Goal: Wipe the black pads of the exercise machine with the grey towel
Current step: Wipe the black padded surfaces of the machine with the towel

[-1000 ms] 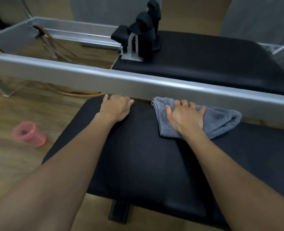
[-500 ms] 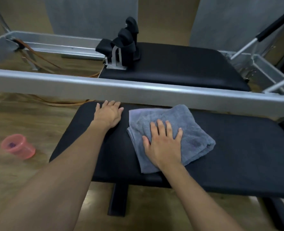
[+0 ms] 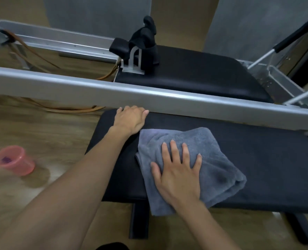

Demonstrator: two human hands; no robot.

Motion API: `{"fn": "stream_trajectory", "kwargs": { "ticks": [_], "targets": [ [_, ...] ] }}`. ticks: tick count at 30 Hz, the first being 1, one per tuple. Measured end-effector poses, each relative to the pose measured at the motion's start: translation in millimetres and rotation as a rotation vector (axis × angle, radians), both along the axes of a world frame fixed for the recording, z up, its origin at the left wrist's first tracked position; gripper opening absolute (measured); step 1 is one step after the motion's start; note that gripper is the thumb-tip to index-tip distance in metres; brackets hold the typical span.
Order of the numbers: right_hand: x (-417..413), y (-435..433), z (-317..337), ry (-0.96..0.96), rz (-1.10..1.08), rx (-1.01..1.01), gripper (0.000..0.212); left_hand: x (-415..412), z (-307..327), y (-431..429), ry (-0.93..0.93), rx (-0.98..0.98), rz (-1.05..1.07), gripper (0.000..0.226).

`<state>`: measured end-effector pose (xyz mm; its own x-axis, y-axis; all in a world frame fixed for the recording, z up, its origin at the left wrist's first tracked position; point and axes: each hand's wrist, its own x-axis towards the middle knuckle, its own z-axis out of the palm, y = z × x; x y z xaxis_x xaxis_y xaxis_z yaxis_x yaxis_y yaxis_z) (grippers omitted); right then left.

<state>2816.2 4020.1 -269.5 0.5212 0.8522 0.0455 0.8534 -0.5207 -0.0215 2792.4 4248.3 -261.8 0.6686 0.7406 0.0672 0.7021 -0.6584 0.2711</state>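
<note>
On the pad (image 3: 268,159), left hand (image 3: 131,119) and right hand (image 3: 178,173), atop towel (image 3: 220,159), lie flat; cup (image 3: 14,160) holds something purple.

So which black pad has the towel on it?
The near pad, this side of the rail; the towel lies there under the right hand. The far pad has none.

pink cup (image 3: 14,160) on floor blurry, contents unreadable; bench (image 3: 266,168) cut off at right edge; towel (image 3: 212,159) partly under right hand (image 3: 178,175).
</note>
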Motion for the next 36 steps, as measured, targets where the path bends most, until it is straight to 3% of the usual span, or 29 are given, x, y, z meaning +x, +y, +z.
{"fn": "stream_trajectory", "kwargs": {
  "ticks": [10, 17, 23, 26, 31, 36],
  "targets": [
    [98.0, 173.6, -6.1, 0.037, -0.028, -0.03, 0.06, -29.2, -21.6, 43.8, -0.087, -0.013, 0.07, 0.049],
    [60.3, 134.3, -3.1, 0.063, 0.029, 0.001, 0.065, -42.8, -5.2, 21.2, -0.195, -0.171, 0.102, 0.05],
    [-29.1, 70.7, -2.4, 0.058, 0.127, 0.011, 0.074, -58.9, 5.9, -0.2, -0.277, -0.286, 0.123, 0.049],
    [-74.8, 43.3, -1.7, 0.083, 0.148, 0.067, 0.068, -74.1, 9.4, -4.6, -0.265, -0.319, 0.112, 0.049],
    [-110.1, 44.1, -5.7, 0.079, 0.249, 0.064, 0.064, -81.4, 9.7, 11.5, -0.162, -0.278, 0.055, 0.054],
    [-84.6, 100.9, -0.1, 0.109, 0.354, 0.076, 0.06, -69.6, 2.8, 39.3, -0.246, -0.172, 0.047, 0.063]
  ]
}}
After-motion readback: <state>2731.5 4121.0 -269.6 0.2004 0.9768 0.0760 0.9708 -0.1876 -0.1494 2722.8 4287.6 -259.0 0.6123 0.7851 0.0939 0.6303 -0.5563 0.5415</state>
